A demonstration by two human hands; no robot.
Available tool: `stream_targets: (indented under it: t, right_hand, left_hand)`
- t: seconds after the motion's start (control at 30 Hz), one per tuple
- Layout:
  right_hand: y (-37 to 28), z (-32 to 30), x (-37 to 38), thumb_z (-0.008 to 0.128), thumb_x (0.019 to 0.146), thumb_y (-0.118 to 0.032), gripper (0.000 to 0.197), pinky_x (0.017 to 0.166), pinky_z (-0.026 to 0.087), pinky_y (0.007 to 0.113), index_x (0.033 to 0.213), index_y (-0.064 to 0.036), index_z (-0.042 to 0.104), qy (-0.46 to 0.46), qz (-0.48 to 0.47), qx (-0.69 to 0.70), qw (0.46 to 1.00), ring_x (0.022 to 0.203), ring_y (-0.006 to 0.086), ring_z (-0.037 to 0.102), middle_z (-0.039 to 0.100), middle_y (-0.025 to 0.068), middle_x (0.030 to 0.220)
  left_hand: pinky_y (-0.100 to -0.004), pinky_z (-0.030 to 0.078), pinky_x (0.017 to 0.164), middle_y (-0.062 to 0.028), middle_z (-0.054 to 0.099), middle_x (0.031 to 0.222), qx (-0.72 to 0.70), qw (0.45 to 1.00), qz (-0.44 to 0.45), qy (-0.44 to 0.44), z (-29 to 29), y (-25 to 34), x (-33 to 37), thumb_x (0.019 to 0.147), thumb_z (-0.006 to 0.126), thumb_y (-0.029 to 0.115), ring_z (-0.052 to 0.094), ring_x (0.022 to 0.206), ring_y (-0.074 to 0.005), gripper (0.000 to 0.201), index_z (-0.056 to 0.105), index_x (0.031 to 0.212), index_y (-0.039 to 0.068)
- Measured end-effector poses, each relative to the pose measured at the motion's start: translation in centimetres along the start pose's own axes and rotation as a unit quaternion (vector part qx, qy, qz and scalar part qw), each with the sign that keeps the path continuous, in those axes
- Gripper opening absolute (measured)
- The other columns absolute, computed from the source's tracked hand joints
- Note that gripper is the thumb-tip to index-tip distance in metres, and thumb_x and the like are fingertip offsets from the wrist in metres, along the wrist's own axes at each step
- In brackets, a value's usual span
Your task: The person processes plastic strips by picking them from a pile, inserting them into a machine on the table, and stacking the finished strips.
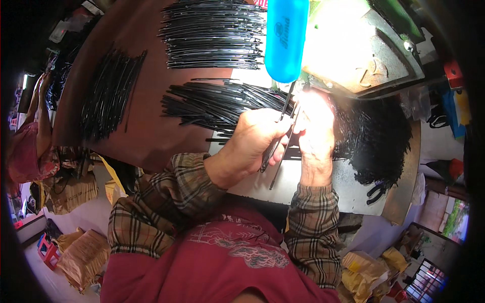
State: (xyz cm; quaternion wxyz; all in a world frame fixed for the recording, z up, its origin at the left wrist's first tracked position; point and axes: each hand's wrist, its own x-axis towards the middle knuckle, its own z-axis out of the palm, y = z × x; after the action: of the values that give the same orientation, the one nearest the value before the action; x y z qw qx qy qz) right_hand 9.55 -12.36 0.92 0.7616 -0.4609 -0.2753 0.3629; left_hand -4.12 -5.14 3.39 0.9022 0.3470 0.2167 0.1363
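My left hand (255, 134) is closed around a few thin black strips (269, 157) that slant up toward the blue machine guard (286, 43). Close beside it, my right hand (317, 126) has its fingers pinched together on one slender black strip (279, 169) running down between the two hands. Strong light washes out its fingertips, so the upper end of that strip is hidden. A loose, fanned pile of black strips (209, 103) lies just beyond my left hand. To the right of my right hand is a dense tangled heap of black strips (379, 141).
A neat stack of black strips (214, 38) lies at the back, and another bundle (112, 93) at the left, on the brown table (151, 116). A brightly lit metal machine plate (384, 65) overhangs the back right. Another person's arm (43, 108) shows at far left.
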Motion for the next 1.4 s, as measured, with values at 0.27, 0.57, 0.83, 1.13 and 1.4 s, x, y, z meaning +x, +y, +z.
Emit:
stream_targets:
  t: [0.27, 0.57, 0.83, 1.13, 1.4]
  right_hand:
    - [-0.2, 0.1, 0.1, 0.051, 0.093, -0.009, 0.015, 0.048, 0.042, 0.02, 0.096, 0.0041, 0.057, 0.0, -0.022, 0.035, 0.999, 0.053, 0.0074, 0.049, 0.051, 0.0023, 0.067]
    - [0.8, 1.3, -0.8, 0.053, 0.091, -0.011, 0.022, 0.042, 0.039, 0.02, 0.103, 0.0069, 0.056, -0.01, 0.027, 0.008, 1.0, 0.049, 0.0072, 0.045, 0.053, 0.0035, 0.069]
    - [0.2, 1.3, -1.0, 0.059, 0.091, -0.015, 0.024, 0.042, 0.038, 0.018, 0.102, 0.0061, 0.058, -0.004, 0.058, -0.031, 0.998, 0.05, 0.0053, 0.045, 0.056, 0.0031, 0.074]
    - [-1.7, 0.9, -5.7, 0.073, 0.076, -0.001, 0.008, 0.05, 0.034, 0.018, 0.081, -0.0012, 0.067, -0.043, -0.034, -0.442, 0.895, 0.056, 0.003, 0.042, 0.059, 0.0, 0.071]
    - [-0.8, 0.9, -6.0, 0.073, 0.073, -0.009, 0.012, 0.061, 0.047, 0.034, 0.08, -0.006, 0.064, -0.177, -0.165, -0.567, 0.788, 0.07, 0.0232, 0.058, 0.057, 0.0062, 0.075]
  left_hand:
    - [-0.0236, 0.039, 0.036, -0.0064, 0.055, 0.06, -0.034, 0.999, 0.008, 0.034, 0.9, 0.0, 0.2, 0.089, 0.054, 0.008, 0.049, 0.042, -0.0116, 0.016, 0.06, 0.08, -0.003]
    - [-0.0175, 0.038, 0.047, 0.0007, 0.052, 0.072, 0.158, 0.982, 0.031, 0.094, -1.0, 1.8, -3.3, 0.097, 0.046, 0.014, 0.049, 0.057, -0.0043, 0.011, 0.051, 0.091, 0.007]
    - [-0.0488, 0.033, 0.102, -0.0102, 0.046, 0.138, 0.874, 0.247, 0.201, 0.367, -19.3, 9.5, -9.3, 0.093, 0.05, 0.022, 0.039, 0.13, -0.0301, 0.043, 0.048, 0.133, 0.007]
    - [-0.0551, 0.01, 0.112, 0.0031, 0.021, 0.154, 0.933, 0.148, 0.096, 0.314, -23.5, 13.3, -12.8, 0.101, 0.03, 0.037, 0.017, 0.142, -0.0263, 0.05, 0.027, 0.147, 0.019]
    - [-0.0432, 0.042, 0.091, -0.0138, 0.061, 0.112, 0.776, 0.437, 0.344, 0.298, -14.3, 7.9, -9.6, 0.086, 0.063, 0.02, 0.054, 0.109, -0.0349, 0.023, 0.065, 0.103, 0.005]
